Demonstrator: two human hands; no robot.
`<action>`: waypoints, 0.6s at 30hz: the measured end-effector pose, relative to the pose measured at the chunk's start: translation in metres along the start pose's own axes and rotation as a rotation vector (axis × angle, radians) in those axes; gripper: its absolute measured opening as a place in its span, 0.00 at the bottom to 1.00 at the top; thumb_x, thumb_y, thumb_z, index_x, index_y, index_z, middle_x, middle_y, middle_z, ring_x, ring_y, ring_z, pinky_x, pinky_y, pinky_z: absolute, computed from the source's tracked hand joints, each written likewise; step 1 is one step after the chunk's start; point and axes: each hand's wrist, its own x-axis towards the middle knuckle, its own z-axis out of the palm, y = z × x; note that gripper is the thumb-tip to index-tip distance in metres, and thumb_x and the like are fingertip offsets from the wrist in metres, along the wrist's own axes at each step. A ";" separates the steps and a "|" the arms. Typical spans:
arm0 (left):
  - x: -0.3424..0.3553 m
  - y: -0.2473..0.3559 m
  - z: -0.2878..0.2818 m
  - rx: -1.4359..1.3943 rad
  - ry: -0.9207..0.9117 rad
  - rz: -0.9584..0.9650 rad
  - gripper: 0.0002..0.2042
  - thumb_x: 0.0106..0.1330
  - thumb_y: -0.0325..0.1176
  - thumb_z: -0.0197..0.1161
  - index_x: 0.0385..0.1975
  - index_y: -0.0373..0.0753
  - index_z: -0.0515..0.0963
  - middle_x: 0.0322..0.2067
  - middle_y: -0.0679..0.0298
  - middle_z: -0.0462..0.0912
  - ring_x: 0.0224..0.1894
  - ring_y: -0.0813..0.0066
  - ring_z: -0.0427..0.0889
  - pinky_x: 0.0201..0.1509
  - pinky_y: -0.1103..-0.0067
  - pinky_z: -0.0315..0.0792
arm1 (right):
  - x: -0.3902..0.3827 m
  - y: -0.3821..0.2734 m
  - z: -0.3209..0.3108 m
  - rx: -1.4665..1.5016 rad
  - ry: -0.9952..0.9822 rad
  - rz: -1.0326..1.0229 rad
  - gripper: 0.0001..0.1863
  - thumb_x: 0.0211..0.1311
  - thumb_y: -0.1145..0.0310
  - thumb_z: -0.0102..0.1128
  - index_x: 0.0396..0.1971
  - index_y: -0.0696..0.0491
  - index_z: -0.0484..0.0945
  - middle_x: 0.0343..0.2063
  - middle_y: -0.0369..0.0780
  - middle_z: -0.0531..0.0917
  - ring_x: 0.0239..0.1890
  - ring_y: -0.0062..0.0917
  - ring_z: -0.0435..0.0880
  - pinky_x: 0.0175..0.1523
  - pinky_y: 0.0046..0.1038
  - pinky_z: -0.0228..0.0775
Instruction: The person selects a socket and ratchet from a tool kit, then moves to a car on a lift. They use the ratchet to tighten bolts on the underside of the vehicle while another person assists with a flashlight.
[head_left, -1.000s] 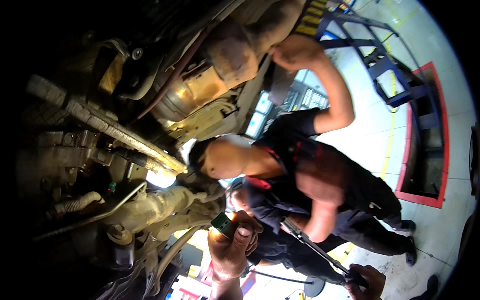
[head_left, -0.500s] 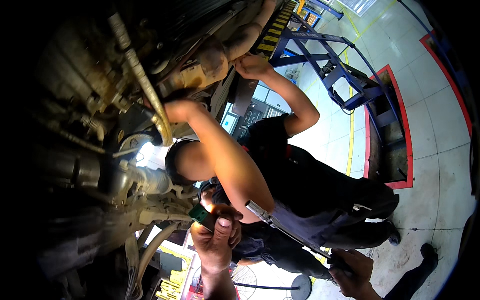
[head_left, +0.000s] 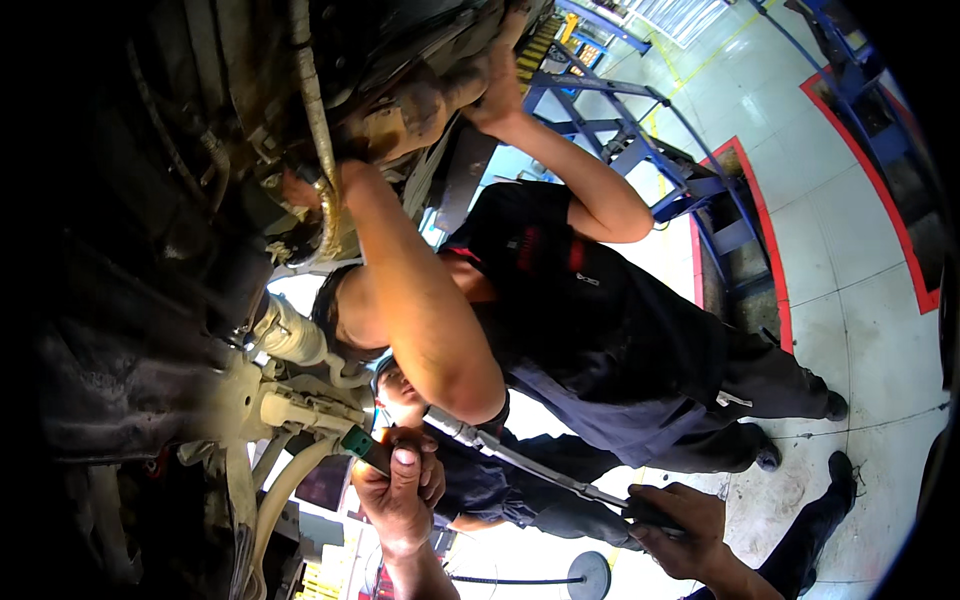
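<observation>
My left hand (head_left: 405, 495) is closed round a slim dark thing with a green end (head_left: 358, 441), thumb pressed along it; what kind it is I cannot make out. Its green end is close to the pale suspension parts (head_left: 290, 405) under the vehicle. My right hand (head_left: 680, 530) grips the black handle of a long socket wrench (head_left: 540, 470). The wrench's shiny socket end slants up to the left, near a co-worker's elbow, touching no bolt that I can see.
A co-worker in dark clothes (head_left: 620, 330) reaches both arms up to the underbody and exhaust pipe (head_left: 400, 125). Behind is a second person (head_left: 400, 392). Blue lift frames (head_left: 650, 150) stand by red-edged floor pits (head_left: 770, 240). A round dark base (head_left: 590, 577) is on the floor.
The view has shifted, so the vehicle and people sit differently in it. The co-worker's upper hand has moved along the exhaust pipe. Both my hands keep their hold.
</observation>
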 end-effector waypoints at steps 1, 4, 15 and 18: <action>-0.001 0.000 -0.002 0.004 -0.003 0.007 0.16 0.74 0.42 0.59 0.35 0.32 0.73 0.17 0.70 0.65 0.13 0.87 0.56 0.14 0.87 0.50 | 0.000 -0.001 0.001 0.003 0.004 -0.007 0.23 0.57 0.66 0.69 0.52 0.59 0.81 0.26 0.43 0.85 0.22 0.26 0.84 0.25 0.21 0.69; -0.003 -0.002 0.000 -0.003 -0.004 0.016 0.16 0.74 0.42 0.59 0.33 0.34 0.72 0.17 0.72 0.63 0.13 0.88 0.55 0.13 0.88 0.49 | -0.004 -0.001 0.001 0.011 0.030 -0.028 0.23 0.57 0.67 0.69 0.52 0.59 0.81 0.27 0.46 0.85 0.23 0.28 0.85 0.24 0.21 0.70; -0.011 -0.002 -0.002 -0.043 0.011 0.034 0.15 0.74 0.43 0.58 0.34 0.34 0.73 0.17 0.72 0.63 0.13 0.88 0.56 0.13 0.88 0.49 | -0.005 -0.009 -0.001 -0.002 -0.012 -0.044 0.22 0.57 0.69 0.69 0.53 0.59 0.81 0.25 0.44 0.83 0.22 0.26 0.83 0.23 0.22 0.70; -0.014 -0.004 -0.006 -0.073 0.009 0.008 0.15 0.75 0.42 0.57 0.35 0.33 0.73 0.17 0.72 0.63 0.14 0.88 0.56 0.13 0.87 0.49 | -0.005 -0.014 0.000 -0.036 -0.030 -0.032 0.22 0.57 0.69 0.70 0.52 0.59 0.81 0.24 0.42 0.83 0.21 0.25 0.83 0.23 0.22 0.70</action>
